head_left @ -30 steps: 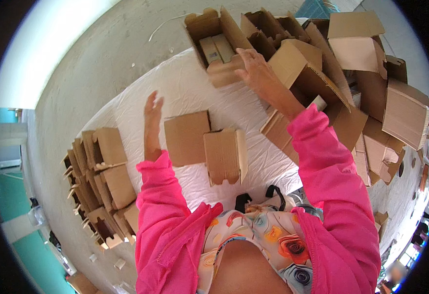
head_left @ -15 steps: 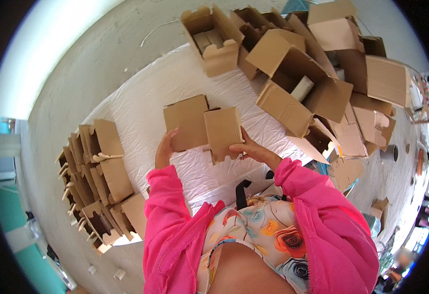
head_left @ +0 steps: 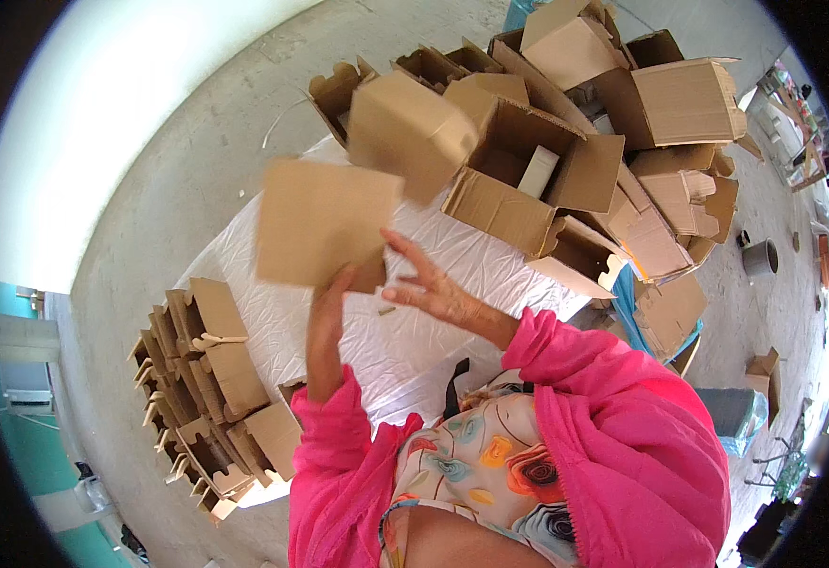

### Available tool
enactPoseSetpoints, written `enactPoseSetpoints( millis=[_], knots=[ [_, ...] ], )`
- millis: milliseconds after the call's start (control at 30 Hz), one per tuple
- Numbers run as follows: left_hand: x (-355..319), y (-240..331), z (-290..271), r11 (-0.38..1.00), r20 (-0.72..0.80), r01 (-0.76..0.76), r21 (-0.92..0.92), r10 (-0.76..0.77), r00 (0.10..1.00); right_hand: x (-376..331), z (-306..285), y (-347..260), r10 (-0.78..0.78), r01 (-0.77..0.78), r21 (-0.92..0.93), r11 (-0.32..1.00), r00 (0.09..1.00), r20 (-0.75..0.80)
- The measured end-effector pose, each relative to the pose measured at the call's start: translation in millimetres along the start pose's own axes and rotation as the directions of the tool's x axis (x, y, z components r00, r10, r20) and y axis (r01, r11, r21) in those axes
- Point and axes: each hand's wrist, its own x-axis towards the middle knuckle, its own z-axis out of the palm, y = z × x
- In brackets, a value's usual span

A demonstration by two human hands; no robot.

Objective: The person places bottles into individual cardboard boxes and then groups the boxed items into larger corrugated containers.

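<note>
At the left edge of the white sheet (head_left: 405, 350) stand rows of folded cardboard boxes (head_left: 211, 379), packed close together on the concrete floor (head_left: 197, 170). Just right of them the left hand (head_left: 325, 322) is raised, its fingers closed on the lower edge of a flat cardboard piece (head_left: 325, 222) held up above the middle of the sheet. Beside it the right hand (head_left: 429, 289) is spread open, fingers apart, touching or almost touching the piece's lower right corner; which, I cannot tell. Beyond the sheet's far right edge lies a loose heap of open boxes (head_left: 566, 142).
</note>
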Motion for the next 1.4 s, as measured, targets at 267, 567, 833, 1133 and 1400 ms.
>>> enactPoseSetpoints(
  millis=[267,567,833,1133,1400],
  knots=[
    [41,-5,28,0.994,-0.107,0.095,-0.057,-0.101,0.989,23,-93,-16,-0.517,0.193,-0.800,0.568,0.840,-0.165],
    [38,30,41,0.995,-0.069,-0.015,-0.103,0.008,0.998,155,-175,51,-0.323,-0.050,-0.867,0.495,0.916,-0.237],
    [42,166,129,0.795,-0.153,-0.441,-0.416,0.416,0.896,126,-235,-80,-0.418,0.089,-0.474,0.876,0.631,-0.653],
    [236,102,231,0.876,0.029,-0.078,-0.477,0.105,0.994,11,-337,-130,-0.340,-0.468,-0.643,0.606,0.579,-0.741],
    [248,42,260,0.814,-0.238,-0.382,0.437,0.515,0.824,21,-307,-125,-0.597,-0.508,-0.841,0.184,0.622,-0.507]
  ],
)
